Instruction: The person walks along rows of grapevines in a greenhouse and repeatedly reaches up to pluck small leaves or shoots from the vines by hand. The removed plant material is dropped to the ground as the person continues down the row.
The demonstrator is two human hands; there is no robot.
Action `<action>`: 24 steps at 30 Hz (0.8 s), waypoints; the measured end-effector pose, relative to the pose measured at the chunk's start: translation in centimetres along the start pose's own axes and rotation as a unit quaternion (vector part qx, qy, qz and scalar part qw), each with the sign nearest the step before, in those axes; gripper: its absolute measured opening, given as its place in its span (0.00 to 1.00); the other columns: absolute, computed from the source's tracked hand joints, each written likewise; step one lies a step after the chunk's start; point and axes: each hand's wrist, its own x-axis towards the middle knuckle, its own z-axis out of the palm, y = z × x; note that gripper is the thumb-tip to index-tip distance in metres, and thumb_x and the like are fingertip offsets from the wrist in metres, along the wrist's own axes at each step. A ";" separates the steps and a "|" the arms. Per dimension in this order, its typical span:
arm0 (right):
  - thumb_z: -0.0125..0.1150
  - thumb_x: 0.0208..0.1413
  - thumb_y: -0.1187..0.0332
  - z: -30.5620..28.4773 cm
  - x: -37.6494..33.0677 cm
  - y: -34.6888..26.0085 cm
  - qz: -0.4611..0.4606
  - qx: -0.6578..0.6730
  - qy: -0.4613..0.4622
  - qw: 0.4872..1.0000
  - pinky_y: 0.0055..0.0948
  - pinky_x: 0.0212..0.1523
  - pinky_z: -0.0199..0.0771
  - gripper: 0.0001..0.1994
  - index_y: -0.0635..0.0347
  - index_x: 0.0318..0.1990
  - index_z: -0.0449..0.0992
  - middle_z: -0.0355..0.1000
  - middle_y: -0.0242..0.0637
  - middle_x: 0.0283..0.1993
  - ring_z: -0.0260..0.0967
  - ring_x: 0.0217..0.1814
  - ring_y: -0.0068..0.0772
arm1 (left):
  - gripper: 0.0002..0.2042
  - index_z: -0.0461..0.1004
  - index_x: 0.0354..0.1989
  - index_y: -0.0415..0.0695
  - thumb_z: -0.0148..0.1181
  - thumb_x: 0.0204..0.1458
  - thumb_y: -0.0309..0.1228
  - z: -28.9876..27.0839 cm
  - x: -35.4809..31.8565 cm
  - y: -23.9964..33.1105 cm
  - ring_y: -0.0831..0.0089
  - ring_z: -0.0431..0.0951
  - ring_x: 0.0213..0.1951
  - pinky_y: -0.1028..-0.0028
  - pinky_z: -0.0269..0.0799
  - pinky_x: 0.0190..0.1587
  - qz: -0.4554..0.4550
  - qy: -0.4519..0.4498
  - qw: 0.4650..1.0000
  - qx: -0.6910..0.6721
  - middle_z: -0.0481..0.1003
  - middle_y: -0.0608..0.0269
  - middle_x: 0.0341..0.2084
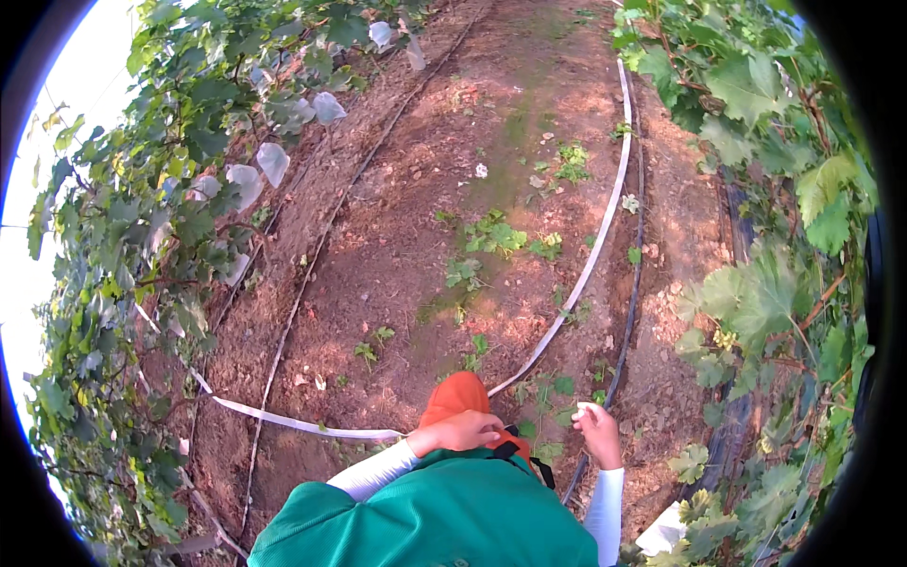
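Note:
My right hand point(600, 437) is raised to the right of my body, its fingers closed in a pinch. A small white piece point(584, 409) shows at its fingertips, too small to name. My left hand point(461, 432) lies across my front, palm down, fingers stretched toward the right. It rests against an orange cloth item point(456, 397) whose lower part is hidden by the hand and my green top point(425, 515). Close to the left fingertips is a black strap point(511, 449). Pale sleeves cover both forearms.
Leafy vines line the left side, with white bags point(273, 163) hanging among the leaves. More vines point(756, 298) stand close on the right. A flat white hose point(605, 222) and a black tube point(635, 283) run along the soil point(378, 255). Low weeds point(493, 234) dot the path.

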 end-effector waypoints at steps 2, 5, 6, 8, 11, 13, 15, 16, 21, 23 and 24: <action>0.55 0.65 0.67 0.7 2.1 -0.1 -0.007 0.008 -0.026 1.000 0.22 0.37 0.74 0.14 0.64 0.54 0.73 0.78 0.35 0.39 0.74 0.35 0.21 | 0.16 0.72 0.54 0.40 0.53 0.62 0.36 -2.1 -0.1 0.8 0.55 0.80 0.44 0.60 0.75 0.48 -0.024 0.003 0.999 0.029 0.80 0.50 0.40; 0.54 0.65 0.67 2.0 4.5 -1.7 0.002 0.008 -0.053 0.999 0.21 0.35 0.73 0.14 0.64 0.54 0.73 0.78 0.35 0.39 0.73 0.34 0.20 | 0.17 0.71 0.55 0.40 0.53 0.62 0.36 -3.5 1.2 -2.3 0.55 0.80 0.44 0.60 0.74 0.48 -0.007 0.032 0.998 0.046 0.80 0.50 0.40; 0.54 0.65 0.67 2.4 5.5 -2.0 0.008 0.005 -0.057 0.998 0.20 0.34 0.73 0.14 0.64 0.54 0.73 0.78 0.35 0.39 0.73 0.34 0.20 | 0.17 0.71 0.55 0.39 0.54 0.62 0.36 -4.3 2.0 -3.4 0.54 0.80 0.44 0.59 0.74 0.47 0.015 0.044 0.998 0.049 0.80 0.49 0.39; 0.54 0.65 0.67 3.1 8.2 -2.0 0.011 0.004 -0.049 0.999 0.19 0.34 0.73 0.14 0.64 0.54 0.73 0.77 0.35 0.38 0.73 0.33 0.20 | 0.17 0.73 0.52 0.39 0.55 0.60 0.36 -7.5 2.7 -3.0 0.55 0.81 0.40 0.60 0.74 0.43 0.009 0.035 0.999 0.002 0.80 0.49 0.37; 0.54 0.66 0.67 5.2 12.7 -4.1 0.004 0.001 -0.026 1.000 0.19 0.32 0.72 0.13 0.63 0.53 0.73 0.78 0.35 0.38 0.73 0.32 0.19 | 0.17 0.73 0.51 0.38 0.56 0.58 0.36 -12.6 3.9 -5.4 0.57 0.80 0.38 0.61 0.74 0.41 0.041 0.053 0.998 -0.005 0.79 0.49 0.36; 0.53 0.66 0.66 7.2 15.7 -6.0 0.006 0.025 -0.002 1.000 0.19 0.31 0.72 0.13 0.63 0.53 0.73 0.78 0.36 0.38 0.73 0.32 0.20 | 0.17 0.73 0.51 0.38 0.57 0.59 0.36 -17.8 3.3 -4.5 0.57 0.80 0.39 0.62 0.74 0.42 0.056 0.077 0.995 0.022 0.79 0.48 0.36; 0.53 0.66 0.66 10.3 18.4 -8.8 0.008 0.045 0.003 0.999 0.19 0.32 0.72 0.14 0.64 0.53 0.73 0.78 0.37 0.39 0.74 0.33 0.20 | 0.16 0.74 0.50 0.39 0.56 0.59 0.35 -22.7 3.0 -6.3 0.50 0.79 0.43 0.59 0.73 0.46 0.075 0.127 0.989 0.034 0.79 0.46 0.42; 0.53 0.67 0.65 12.2 19.8 -10.9 0.009 0.056 -0.026 0.998 0.19 0.32 0.72 0.14 0.64 0.54 0.73 0.79 0.37 0.40 0.74 0.33 0.20 | 0.15 0.74 0.50 0.39 0.56 0.59 0.35 -25.4 1.9 -6.3 0.50 0.79 0.43 0.58 0.74 0.46 0.078 0.155 0.984 0.042 0.79 0.46 0.41; 0.52 0.67 0.66 20.2 25.7 -18.4 -0.052 0.017 -0.143 0.988 0.19 0.34 0.73 0.15 0.67 0.55 0.71 0.78 0.38 0.41 0.75 0.35 0.22 | 0.16 0.75 0.48 0.37 0.57 0.57 0.37 -33.7 -0.8 -12.0 0.52 0.81 0.38 0.60 0.76 0.42 0.003 0.302 0.953 0.005 0.80 0.46 0.34; 0.53 0.67 0.66 21.6 27.6 -20.4 -0.051 0.001 -0.165 0.985 0.21 0.36 0.74 0.16 0.66 0.56 0.71 0.78 0.38 0.42 0.75 0.37 0.23 | 0.17 0.74 0.50 0.37 0.57 0.58 0.37 -35.1 -1.5 -13.9 0.54 0.82 0.37 0.61 0.76 0.42 -0.007 0.316 0.949 -0.010 0.80 0.47 0.34; 0.53 0.67 0.65 22.2 28.3 -21.0 -0.028 0.004 -0.177 0.984 0.22 0.37 0.74 0.16 0.66 0.56 0.71 0.78 0.38 0.43 0.75 0.38 0.23 | 0.17 0.74 0.50 0.37 0.57 0.58 0.37 -35.6 -2.0 -14.1 0.55 0.82 0.37 0.62 0.76 0.42 -0.019 0.315 0.948 -0.037 0.81 0.48 0.35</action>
